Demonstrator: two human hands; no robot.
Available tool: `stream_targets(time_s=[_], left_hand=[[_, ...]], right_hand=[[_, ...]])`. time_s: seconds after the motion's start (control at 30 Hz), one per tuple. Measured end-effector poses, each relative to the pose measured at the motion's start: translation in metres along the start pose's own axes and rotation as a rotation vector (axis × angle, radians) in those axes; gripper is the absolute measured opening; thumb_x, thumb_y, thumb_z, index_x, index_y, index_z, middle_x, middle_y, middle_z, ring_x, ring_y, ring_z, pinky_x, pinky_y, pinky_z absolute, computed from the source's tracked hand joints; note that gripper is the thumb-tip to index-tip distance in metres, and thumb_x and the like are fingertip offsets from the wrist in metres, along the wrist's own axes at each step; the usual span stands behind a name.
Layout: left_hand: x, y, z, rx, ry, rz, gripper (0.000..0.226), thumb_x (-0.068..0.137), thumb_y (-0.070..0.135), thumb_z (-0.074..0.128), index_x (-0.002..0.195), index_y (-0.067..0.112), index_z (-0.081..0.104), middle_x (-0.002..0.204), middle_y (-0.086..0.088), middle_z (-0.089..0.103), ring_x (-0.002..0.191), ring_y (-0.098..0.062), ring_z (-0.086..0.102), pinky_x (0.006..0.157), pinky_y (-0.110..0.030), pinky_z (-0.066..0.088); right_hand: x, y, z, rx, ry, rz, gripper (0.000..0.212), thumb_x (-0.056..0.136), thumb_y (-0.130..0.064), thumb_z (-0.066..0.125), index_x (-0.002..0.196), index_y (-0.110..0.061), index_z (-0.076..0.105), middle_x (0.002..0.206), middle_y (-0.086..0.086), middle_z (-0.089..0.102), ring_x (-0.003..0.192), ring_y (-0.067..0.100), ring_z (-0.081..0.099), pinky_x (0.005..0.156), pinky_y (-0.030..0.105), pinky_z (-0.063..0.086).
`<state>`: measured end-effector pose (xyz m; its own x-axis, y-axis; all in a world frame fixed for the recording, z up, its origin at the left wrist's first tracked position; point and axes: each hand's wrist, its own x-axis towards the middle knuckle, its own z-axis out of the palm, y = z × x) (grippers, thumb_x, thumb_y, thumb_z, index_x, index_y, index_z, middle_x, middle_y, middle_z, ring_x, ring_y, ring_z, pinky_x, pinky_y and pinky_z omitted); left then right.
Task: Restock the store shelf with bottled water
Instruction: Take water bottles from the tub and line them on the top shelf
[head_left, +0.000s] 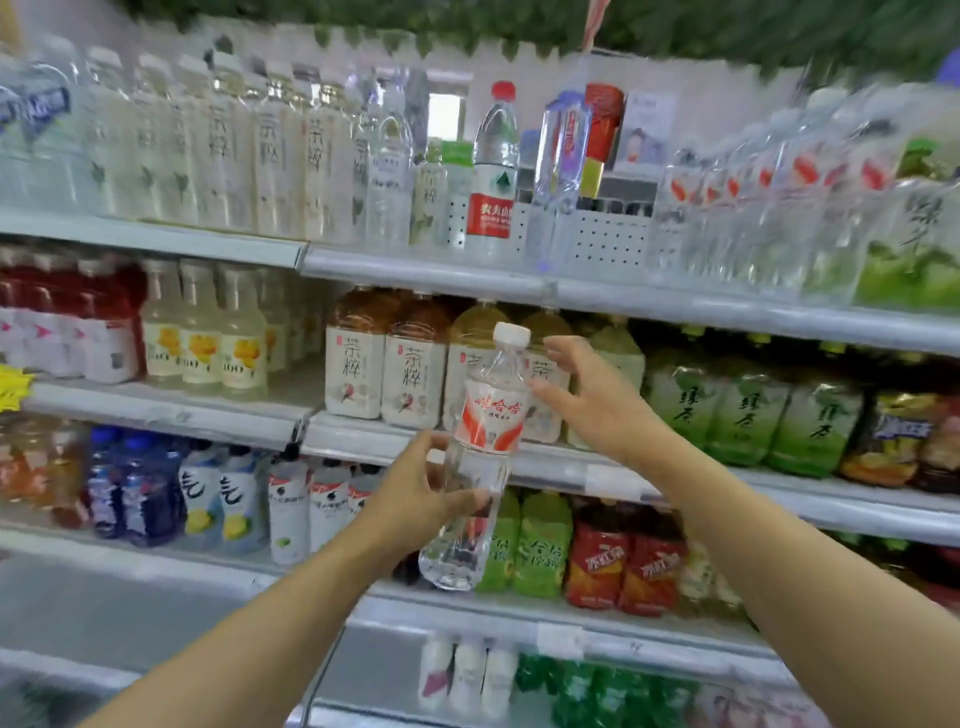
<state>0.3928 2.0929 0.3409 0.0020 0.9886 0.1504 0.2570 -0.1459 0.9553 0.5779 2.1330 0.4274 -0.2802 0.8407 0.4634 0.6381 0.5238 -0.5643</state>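
A clear water bottle (485, 447) with a white cap and a red-and-white label is held upright in front of the shelves. My left hand (415, 499) grips its lower half, fingers curled round the clear body. My right hand (587, 400) is just to the right of the label with its fingers spread, fingertips close to the bottle; whether they touch it is unclear. On the top shelf (426, 270), more water bottles with the same red mark (748, 208) stand in a row at the right.
A red-labelled water bottle (493, 176) and a tall clear bottle (558, 171) stand mid top shelf beside white perforated dividers (608, 239). Tea bottles (384, 358) fill the second shelf, green tea packs (748, 410) to the right. Lower shelves hold juices and soft drinks.
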Motion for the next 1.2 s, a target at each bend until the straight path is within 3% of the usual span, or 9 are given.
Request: stream_targets(time_s=[0.13, 0.4, 0.53, 0.67, 0.8, 0.9, 0.97, 1.07, 1.2], left_hand=[[0.024, 0.050, 0.022, 0.011, 0.007, 0.079, 0.043, 0.077, 0.017, 0.075, 0.106, 0.030, 0.045, 0.100, -0.003, 0.064, 0.092, -0.019, 0.063, 0.064, -0.025, 0.045], [0.083, 0.139, 0.075, 0.004, 0.035, 0.201, 0.044, 0.077, 0.019, 0.075, 0.111, 0.025, 0.048, 0.101, -0.002, 0.064, 0.091, -0.018, 0.062, 0.069, -0.031, 0.047], [0.115, 0.183, 0.100, -0.049, 0.023, 0.250, 0.044, 0.078, 0.018, 0.074, 0.113, 0.019, 0.047, 0.100, -0.009, 0.065, 0.081, -0.022, 0.066, 0.065, -0.033, 0.054], [0.151, 0.228, 0.123, -0.042, 0.085, 0.325, 0.044, 0.080, 0.023, 0.072, 0.113, 0.021, 0.044, 0.101, -0.006, 0.061, 0.086, -0.017, 0.059, 0.066, -0.031, 0.045], [0.191, 0.262, 0.146, -0.057, 0.142, 0.353, 0.048, 0.079, 0.020, 0.073, 0.118, 0.018, 0.045, 0.113, -0.006, 0.059, 0.101, -0.023, 0.057, 0.082, -0.039, 0.046], [0.220, 0.274, 0.164, -0.072, 0.169, 0.370, 0.048, 0.079, 0.019, 0.074, 0.117, 0.015, 0.045, 0.105, -0.002, 0.059, 0.093, -0.019, 0.057, 0.078, -0.036, 0.047], [0.238, 0.278, 0.176, -0.083, 0.172, 0.372, 0.044, 0.080, 0.018, 0.073, 0.114, 0.015, 0.045, 0.099, 0.001, 0.058, 0.089, -0.017, 0.056, 0.077, -0.034, 0.045], [0.261, 0.278, 0.190, -0.086, 0.168, 0.362, 0.041, 0.080, 0.017, 0.073, 0.109, 0.018, 0.044, 0.102, 0.000, 0.058, 0.096, -0.021, 0.056, 0.081, -0.036, 0.045], [0.283, 0.275, 0.202, -0.066, 0.137, 0.346, 0.051, 0.080, 0.016, 0.073, 0.122, 0.014, 0.043, 0.111, -0.002, 0.057, 0.099, -0.022, 0.054, 0.084, -0.037, 0.043]], right_hand=[[0.010, 0.025, -0.053, -0.236, 0.132, -0.015, 0.052, 0.095, -0.019, 0.052, 0.143, -0.016, 0.033, 0.147, 0.005, 0.034, 0.136, 0.019, 0.030, 0.112, 0.031, 0.023], [0.038, 0.083, -0.140, -0.525, 0.196, -0.013, 0.060, 0.094, -0.030, 0.055, 0.145, -0.018, 0.026, 0.149, 0.003, 0.027, 0.137, 0.021, 0.018, 0.113, 0.034, 0.018], [0.061, 0.119, -0.168, -0.674, 0.207, -0.053, 0.063, 0.092, -0.037, 0.054, 0.144, -0.018, 0.025, 0.149, 0.003, 0.025, 0.137, 0.022, 0.019, 0.115, 0.035, 0.015], [0.080, 0.151, -0.184, -0.724, 0.192, -0.064, 0.066, 0.091, -0.046, 0.053, 0.145, -0.020, 0.023, 0.152, 0.002, 0.022, 0.140, 0.024, 0.016, 0.117, 0.037, 0.011], [0.092, 0.177, -0.189, -0.787, 0.174, -0.159, 0.065, 0.090, -0.053, 0.049, 0.142, -0.022, 0.025, 0.149, 0.000, 0.021, 0.139, 0.023, 0.014, 0.116, 0.035, 0.005], [0.098, 0.190, -0.188, -0.803, 0.183, -0.234, 0.067, 0.089, -0.060, 0.040, 0.143, -0.022, 0.024, 0.150, -0.001, 0.021, 0.142, 0.022, 0.007, 0.116, 0.035, -0.006], [0.101, 0.197, -0.187, -0.818, 0.189, -0.275, 0.076, 0.083, -0.068, 0.024, 0.144, -0.023, 0.024, 0.152, -0.002, 0.022, 0.144, 0.020, 0.004, 0.114, 0.034, -0.014], [0.106, 0.206, -0.187, -0.783, 0.201, -0.330, 0.079, 0.080, -0.069, 0.020, 0.143, -0.022, 0.029, 0.150, -0.001, 0.030, 0.145, 0.021, 0.010, 0.112, 0.033, -0.017], [0.108, 0.211, -0.187, -0.770, 0.227, -0.370, 0.068, 0.085, -0.066, 0.031, 0.136, -0.021, 0.039, 0.139, 0.000, 0.044, 0.140, 0.025, 0.027, 0.114, 0.036, -0.007]])
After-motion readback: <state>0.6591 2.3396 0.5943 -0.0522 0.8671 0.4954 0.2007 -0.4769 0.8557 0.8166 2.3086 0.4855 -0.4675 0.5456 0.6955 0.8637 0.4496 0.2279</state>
